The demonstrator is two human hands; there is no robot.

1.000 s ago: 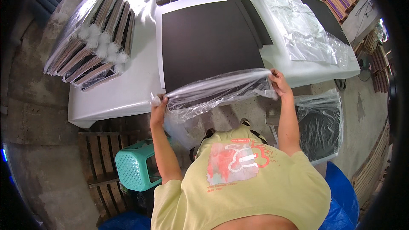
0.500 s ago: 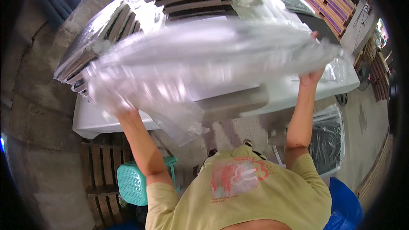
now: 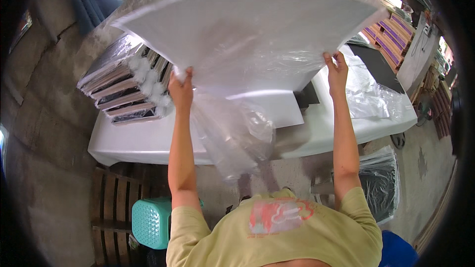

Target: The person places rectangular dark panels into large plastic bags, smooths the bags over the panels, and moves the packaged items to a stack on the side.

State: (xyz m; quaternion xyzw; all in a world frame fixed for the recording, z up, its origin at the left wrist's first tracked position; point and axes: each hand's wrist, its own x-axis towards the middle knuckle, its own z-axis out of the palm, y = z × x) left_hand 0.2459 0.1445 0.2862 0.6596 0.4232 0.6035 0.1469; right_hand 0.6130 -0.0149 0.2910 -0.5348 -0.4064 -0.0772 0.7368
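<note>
A large flat white panel (image 3: 237, 20) is raised over the table, tilted up with its far edge high and slightly blurred. Clear plastic film with creases lies over its near part, and a loose crumpled end of the plastic bag (image 3: 232, 133) hangs down past the table's front edge. My left hand (image 3: 181, 89) pinches the bag and panel at the near left edge, thumb on top. My right hand (image 3: 337, 71) grips the near right edge between thumb and fingers. Beneath, a white sheet (image 3: 269, 109) lies on the white-covered table (image 3: 138, 141).
At the left of the table stands a stack of plastic-wrapped panels (image 3: 123, 81). Plastic film (image 3: 368, 94) and a dark panel (image 3: 376, 66) lie at the right. A green stool (image 3: 151, 222) and a wooden pallet (image 3: 109, 198) are lower left; a wrapped black panel (image 3: 378, 183) leans lower right.
The blurred plastic that spanned both hands has swung up, and the white panel now shows clearly. My left hand has moved up and inward; my right hand has come inward and slightly up.
</note>
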